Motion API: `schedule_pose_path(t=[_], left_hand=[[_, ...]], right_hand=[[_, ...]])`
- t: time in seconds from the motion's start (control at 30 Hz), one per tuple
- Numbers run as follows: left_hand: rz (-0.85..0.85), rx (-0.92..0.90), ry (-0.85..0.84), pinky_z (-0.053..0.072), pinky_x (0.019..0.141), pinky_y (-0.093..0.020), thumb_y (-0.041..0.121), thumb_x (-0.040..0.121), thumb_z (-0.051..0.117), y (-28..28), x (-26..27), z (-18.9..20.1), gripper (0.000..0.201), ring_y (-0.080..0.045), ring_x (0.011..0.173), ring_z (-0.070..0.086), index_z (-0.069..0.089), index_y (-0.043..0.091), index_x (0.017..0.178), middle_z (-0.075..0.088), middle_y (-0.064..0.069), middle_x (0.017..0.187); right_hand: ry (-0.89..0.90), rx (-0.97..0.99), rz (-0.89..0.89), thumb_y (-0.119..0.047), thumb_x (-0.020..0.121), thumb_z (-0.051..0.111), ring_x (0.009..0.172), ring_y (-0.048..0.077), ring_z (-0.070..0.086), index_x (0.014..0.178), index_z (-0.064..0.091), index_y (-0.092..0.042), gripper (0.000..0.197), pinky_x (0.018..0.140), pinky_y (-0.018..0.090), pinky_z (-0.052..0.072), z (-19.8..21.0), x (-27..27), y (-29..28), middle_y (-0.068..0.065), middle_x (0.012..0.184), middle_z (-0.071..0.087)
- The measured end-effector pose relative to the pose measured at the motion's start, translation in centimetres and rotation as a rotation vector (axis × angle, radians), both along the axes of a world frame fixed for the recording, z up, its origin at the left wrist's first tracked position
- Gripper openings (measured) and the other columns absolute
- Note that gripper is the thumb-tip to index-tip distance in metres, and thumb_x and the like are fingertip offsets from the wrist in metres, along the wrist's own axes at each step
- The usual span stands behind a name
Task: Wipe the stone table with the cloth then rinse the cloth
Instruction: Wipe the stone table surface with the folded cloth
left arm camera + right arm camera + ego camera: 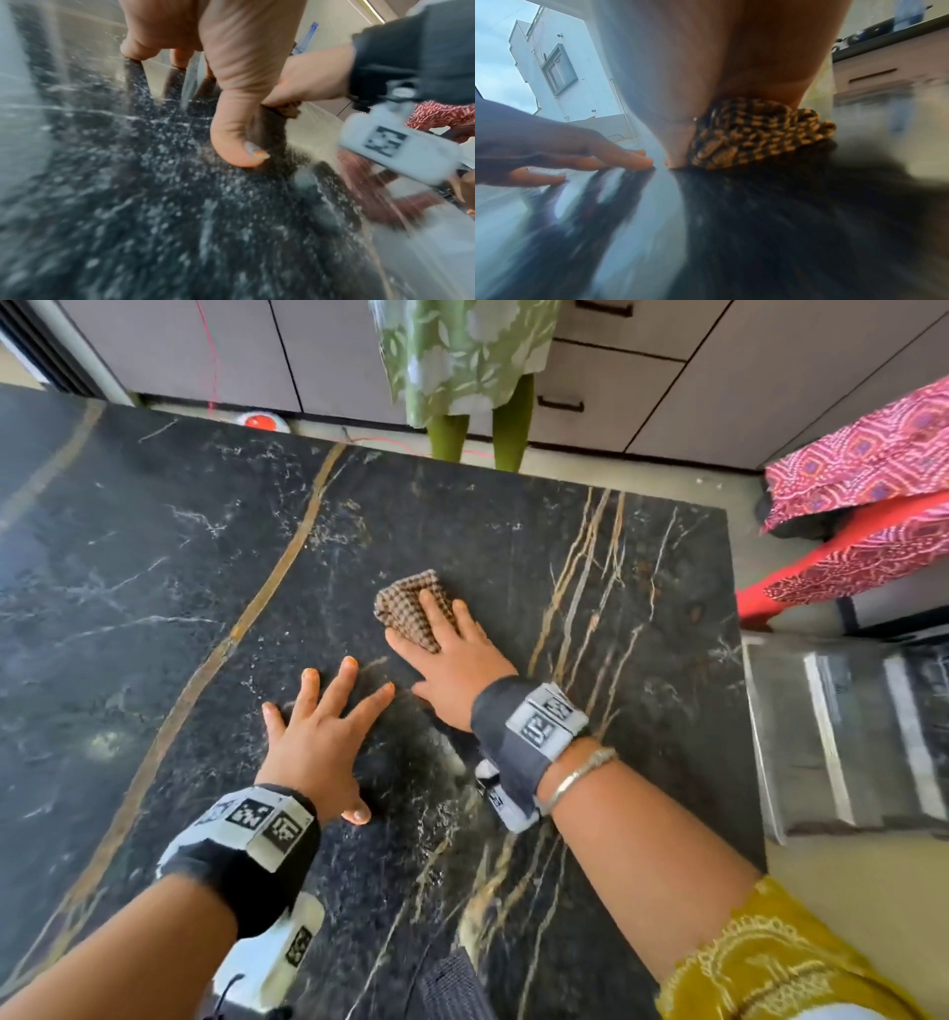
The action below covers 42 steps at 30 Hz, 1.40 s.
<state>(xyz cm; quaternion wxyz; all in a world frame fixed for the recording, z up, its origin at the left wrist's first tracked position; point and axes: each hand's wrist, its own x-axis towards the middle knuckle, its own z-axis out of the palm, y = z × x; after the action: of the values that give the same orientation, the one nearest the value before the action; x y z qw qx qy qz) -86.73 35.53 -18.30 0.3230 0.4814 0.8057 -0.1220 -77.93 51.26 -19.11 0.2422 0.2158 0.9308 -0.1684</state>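
Observation:
A black stone table with gold and white veins fills the head view. A small brown checked cloth lies bunched near its middle. My right hand presses flat on the cloth with straight fingers; the cloth shows under the palm in the right wrist view. My left hand rests on the bare stone just left of it, fingers spread and straight. In the left wrist view the left thumb touches the speckled stone, with the right wrist beside it.
A person in a green printed dress stands beyond the table's far edge, before grey cabinets. Pink patterned fabric and a metal step stool sit to the right. A red and white object lies on the floor.

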Motion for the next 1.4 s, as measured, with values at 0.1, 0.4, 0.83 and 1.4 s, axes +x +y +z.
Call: schedule_pose_path(t=[0.1,0.4,0.83,1.4], left_hand=[[0.061,0.054,0.027,0.008,0.112,-0.063,0.038,0.051,0.088,-1.0,0.5,0.1,0.124,-0.034,0.143,-0.006,0.009,0.034,0.147,-0.009,-0.004,0.157],[-0.054,0.350,0.190,0.016,0.112,-0.058,0.009,0.069,0.077,-4.7,5.8,0.0,0.076,-0.044,0.138,0.022,0.042,0.007,0.137,0.028,-0.023,0.149],[-0.437,0.251,0.079,0.047,0.090,-0.056,0.018,0.068,0.075,-10.0,19.8,-0.4,0.062,-0.046,0.118,0.051,0.056,0.014,0.126,0.045,-0.023,0.139],[-0.444,-0.267,0.189,0.035,0.108,-0.050,0.068,0.069,0.061,-8.2,22.2,1.3,0.117,-0.043,0.142,0.008,-0.018,0.027,0.145,-0.017,-0.012,0.156]], right_hand=[[-0.049,-0.047,-0.123,-0.024,0.099,0.039,0.142,0.038,-0.017,0.147,0.001,-0.042,0.064,0.118,0.048,0.007,0.4,5.6,-2.1,0.002,0.154,-0.029],[0.016,-0.147,-0.079,-0.015,0.094,0.041,0.142,0.039,-0.018,0.147,0.007,-0.040,0.068,0.115,0.053,-0.004,0.8,20.4,-17.5,0.003,0.157,-0.022],[-0.056,0.173,-0.609,-0.025,0.097,0.038,0.144,0.038,0.000,0.140,-0.001,-0.056,0.066,0.112,0.060,0.001,0.1,39.3,-15.7,-0.002,0.160,-0.006],[0.099,0.078,-0.416,-0.044,0.093,0.043,0.140,0.048,-0.006,0.146,0.005,-0.042,0.065,0.114,0.059,0.001,-0.5,29.0,-15.2,0.011,0.157,-0.016]])
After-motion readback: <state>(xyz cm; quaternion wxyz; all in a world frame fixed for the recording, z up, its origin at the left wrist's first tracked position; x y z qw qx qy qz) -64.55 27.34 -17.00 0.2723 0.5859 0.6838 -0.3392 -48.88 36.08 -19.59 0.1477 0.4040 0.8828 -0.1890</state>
